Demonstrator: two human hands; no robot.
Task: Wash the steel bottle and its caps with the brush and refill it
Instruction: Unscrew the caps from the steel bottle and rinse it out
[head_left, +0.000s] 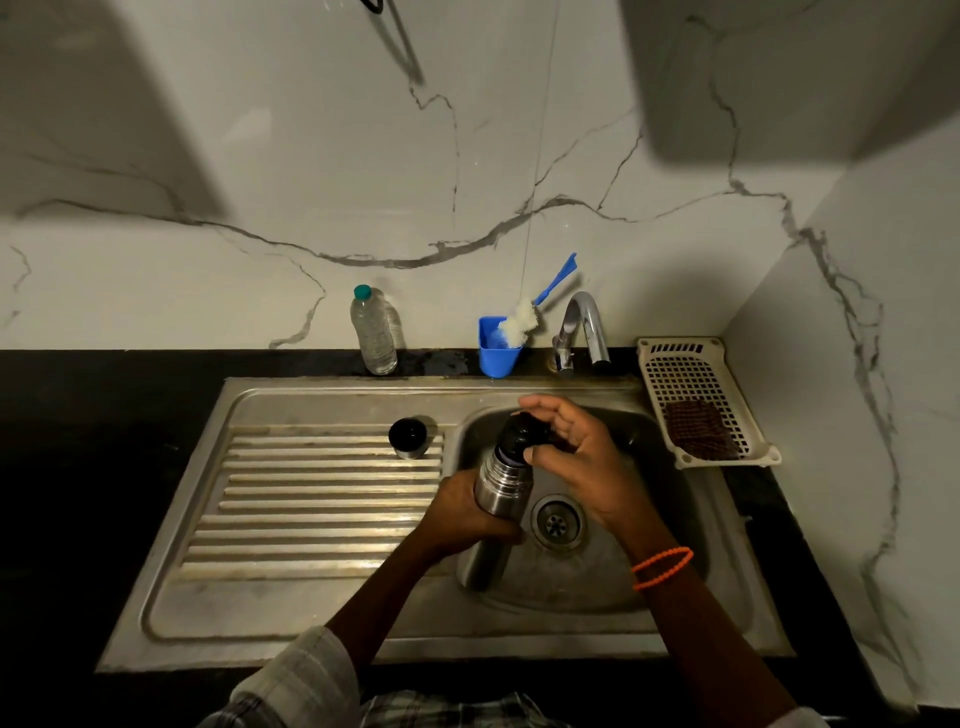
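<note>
Nearest, two forearms reach in from the near edge, the left in a pale striped sleeve (296, 675), the right bare with two orange bead bands (662, 568) at the wrist. The left hand (467, 512) wraps its curled fingers round the middle of one steel bottle (496, 499), which tilts over the sink basin (566, 582) with its base toward the near side and its neck pointing far. The right hand (571, 441) cups the bottle's black inner cap (524, 434), thumb and curled fingers around it at the neck; whether the cap is seated or loose I cannot tell. One round drain (557, 521) sits in the basin just right of the bottle. To the left lies the ribbed draining board (311, 499), and at its far right corner stands one outer cap (408, 438), steel with a dark top, apart from both hands. Farther back, along the dark counter by the marble wall, from left to right: one clear plastic water bottle (373, 332) with a teal lid, one blue cup (497, 347) holding one bottle brush (524, 322) with white bristles and a blue handle, one chrome tap (582, 332), and one white slotted tray (701, 395) holding one dark brown scrub pad (698, 430)
</note>
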